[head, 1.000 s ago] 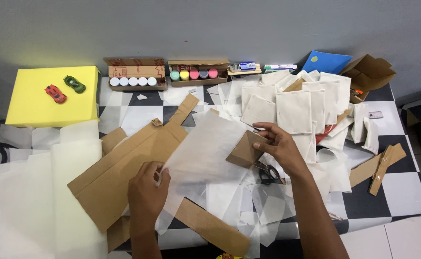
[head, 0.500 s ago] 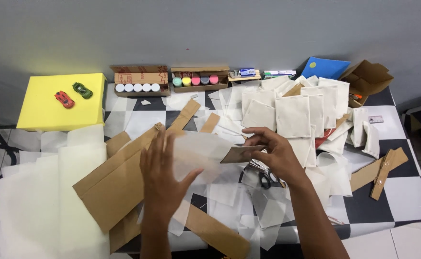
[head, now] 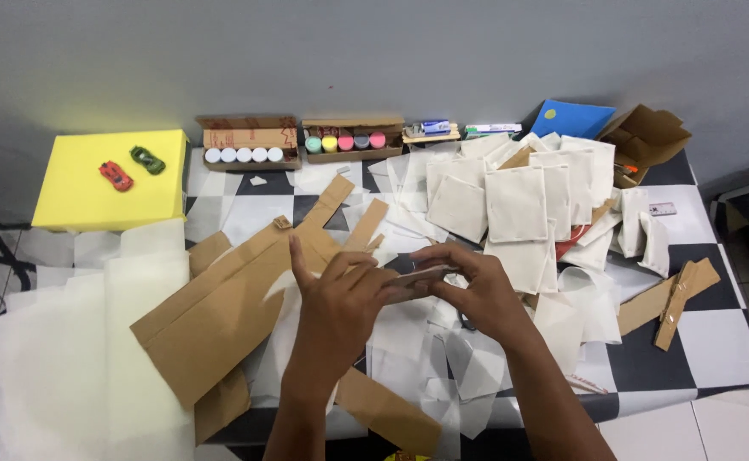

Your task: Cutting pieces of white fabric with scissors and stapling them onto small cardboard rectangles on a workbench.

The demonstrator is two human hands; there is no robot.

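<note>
Both hands at mid-tabletop: left hand (head: 336,299) and right hand (head: 477,294) pinching a small flat piece (head: 417,275) between fingers, held just above the paper litter. Best kept level, gripped by the edges (contents unclear). Checkered tabletop (head: 716,341) strewn with cardboard sheets (head: 221,316) and white pouches (head: 515,205); yellow box (head: 105,183) far left, grey wall behind.

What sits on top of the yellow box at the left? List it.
On the yellow box sit two toy cars, a red toy car and a green toy car, side by side and apart. Its inside cannot be seen.
</note>
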